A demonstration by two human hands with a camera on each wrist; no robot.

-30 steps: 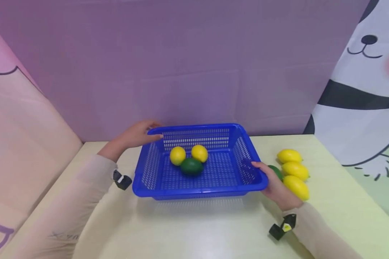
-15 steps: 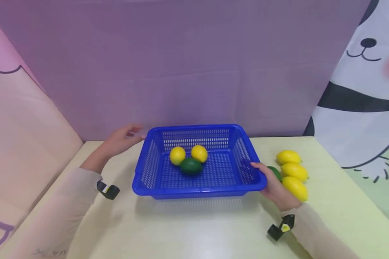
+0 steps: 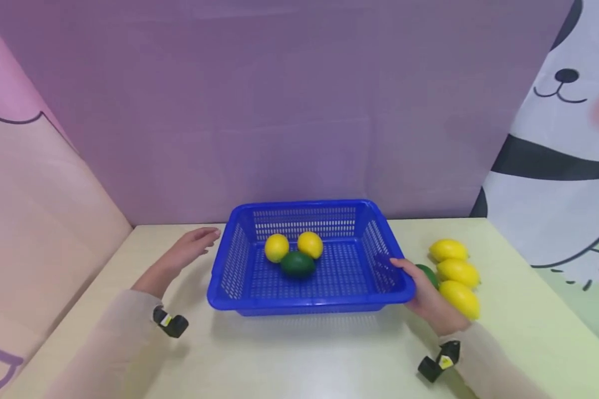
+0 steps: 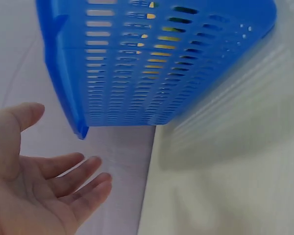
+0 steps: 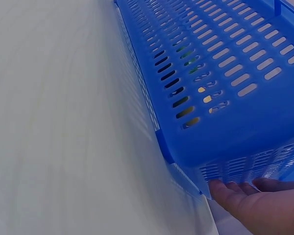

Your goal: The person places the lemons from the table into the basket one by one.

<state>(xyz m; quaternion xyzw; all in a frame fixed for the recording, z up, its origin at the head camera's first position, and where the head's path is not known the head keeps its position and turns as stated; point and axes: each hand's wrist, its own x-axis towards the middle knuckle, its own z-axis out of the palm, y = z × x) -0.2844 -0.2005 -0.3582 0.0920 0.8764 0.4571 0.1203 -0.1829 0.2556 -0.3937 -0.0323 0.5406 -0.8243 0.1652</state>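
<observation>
- Two lemons (image 3: 277,247) and a dark green oval fruit (image 3: 298,265) could roll inside the blue plastic basket (image 3: 310,302), so I'd keep it level and shift it gently
- The basket sits between the hands; the right hand (image 3: 426,296) grips its right rim, thumb on top
- The left hand (image 3: 187,252) is free, fingers relaxed, just beside the left rim, not touching

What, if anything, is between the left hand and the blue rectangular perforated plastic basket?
Nothing visible. In the head and left wrist views, only an open gap separates the left hand from the left side of the blue rectangular perforated plastic basket. The dark green oval fruit lies inside it, clear of that gap.
</observation>
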